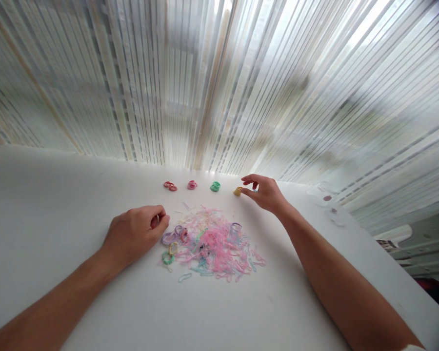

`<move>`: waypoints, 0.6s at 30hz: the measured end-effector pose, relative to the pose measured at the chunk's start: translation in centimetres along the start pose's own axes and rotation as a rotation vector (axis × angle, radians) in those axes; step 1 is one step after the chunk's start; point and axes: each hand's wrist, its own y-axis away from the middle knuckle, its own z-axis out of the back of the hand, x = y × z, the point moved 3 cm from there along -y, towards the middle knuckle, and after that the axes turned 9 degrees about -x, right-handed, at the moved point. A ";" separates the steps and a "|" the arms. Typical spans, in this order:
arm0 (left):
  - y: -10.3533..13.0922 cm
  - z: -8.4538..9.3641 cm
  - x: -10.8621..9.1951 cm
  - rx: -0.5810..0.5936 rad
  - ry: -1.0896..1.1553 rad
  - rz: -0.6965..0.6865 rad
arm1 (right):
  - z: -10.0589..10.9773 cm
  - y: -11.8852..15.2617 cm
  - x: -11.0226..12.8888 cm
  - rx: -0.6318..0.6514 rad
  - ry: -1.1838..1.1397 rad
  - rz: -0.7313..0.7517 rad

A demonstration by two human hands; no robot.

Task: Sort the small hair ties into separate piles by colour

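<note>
A mixed pile of small elastic bands [219, 246], mostly pink with some pale blue and cream, lies on the white table [106, 312]. Purple hair ties [169, 238] and a green hair tie [168, 258] sit at its left edge. My left hand [135, 231] rests left of the pile with its fingers curled; what they hold, if anything, is hidden. Beyond the pile, my right hand [263, 191] has thumb and fingers apart, the thumb tip at the yellow hair ties [237, 191]. A bit of blue [255, 191] shows behind that hand.
Farther left in the same row lie green hair ties [215, 186], pink hair ties [192, 185] and red hair ties [170, 186]. A slatted translucent curtain [190, 97] borders the table's far edge. Clear plastic pieces [335, 217] lie at the right.
</note>
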 end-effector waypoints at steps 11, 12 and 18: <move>0.1 0.1 -0.1 -0.026 0.007 -0.021 | 2.2 -0.5 -0.3 -0.045 -0.008 -0.040; 0.1 0.1 -0.1 -0.025 0.010 -0.022 | 2.2 -0.5 -0.2 -0.045 -0.009 -0.038; 0.3 0.0 0.0 -0.042 0.020 -0.023 | 2.1 -0.3 1.0 -0.050 -0.019 0.008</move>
